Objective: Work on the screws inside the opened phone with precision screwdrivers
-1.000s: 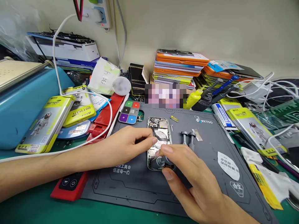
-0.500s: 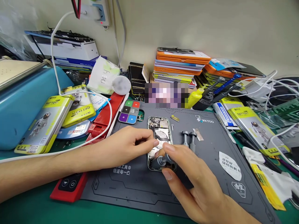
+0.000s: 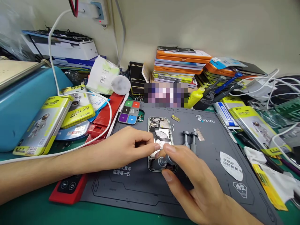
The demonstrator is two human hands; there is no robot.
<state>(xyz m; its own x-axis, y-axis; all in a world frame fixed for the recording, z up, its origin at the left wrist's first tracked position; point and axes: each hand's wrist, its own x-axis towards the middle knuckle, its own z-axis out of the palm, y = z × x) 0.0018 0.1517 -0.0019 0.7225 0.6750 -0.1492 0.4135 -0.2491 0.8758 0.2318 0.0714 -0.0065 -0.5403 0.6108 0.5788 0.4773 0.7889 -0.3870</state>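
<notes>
An opened phone (image 3: pixel 161 126) lies on the dark grey work mat (image 3: pixel 131 193), its inner parts exposed. My right hand (image 3: pixel 194 178) grips a dark grey screwdriver (image 3: pixel 161 162) between thumb and fingers. The tool slants low over the phone's near end, and its tip is hidden. From the left, my left hand (image 3: pixel 133 143) reaches onto the phone's middle, fingers curled and thumb beside them. Whatever its fingertips pinch is too small or covered to see. Two more screwdrivers (image 3: pixel 186 137) lie right of the phone, near a small metal piece (image 3: pixel 173 127).
A colour-block screw tray (image 3: pixel 129 112) sits at the mat's upper left. Yellow battery boxes (image 3: pixel 43 125) flank both sides. A white cable (image 3: pixel 110 122) arcs across the left. Stacked orange cases (image 3: pixel 182 57) and a yellow bottle (image 3: pixel 195 97) stand behind. A red device (image 3: pixel 67 189) lies front left.
The view has shifted very slightly. Both hands keep almost the same place over the phone, and the screwdriver stays in my right hand.
</notes>
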